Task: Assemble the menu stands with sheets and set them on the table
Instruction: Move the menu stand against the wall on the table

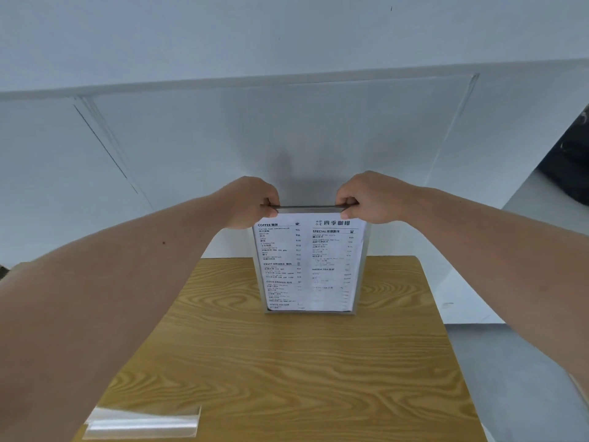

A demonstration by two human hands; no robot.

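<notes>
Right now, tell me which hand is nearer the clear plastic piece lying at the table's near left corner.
Left. The left hand grips the upright menu stand's top left corner, on the clear plastic piece's side; the right hand grips the top right corner, farther away.

Menu stand [309, 266] upright at table [287, 362] far edge; second stand [143, 424] flat at near-left corner

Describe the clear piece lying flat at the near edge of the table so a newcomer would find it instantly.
Start at the wooden table and follow it to its near left corner. There lies a flat transparent acrylic piece, glossy with white glare. Unlike the upright menu stand at the far end, it holds no printed sheet and no hand touches it.
</notes>
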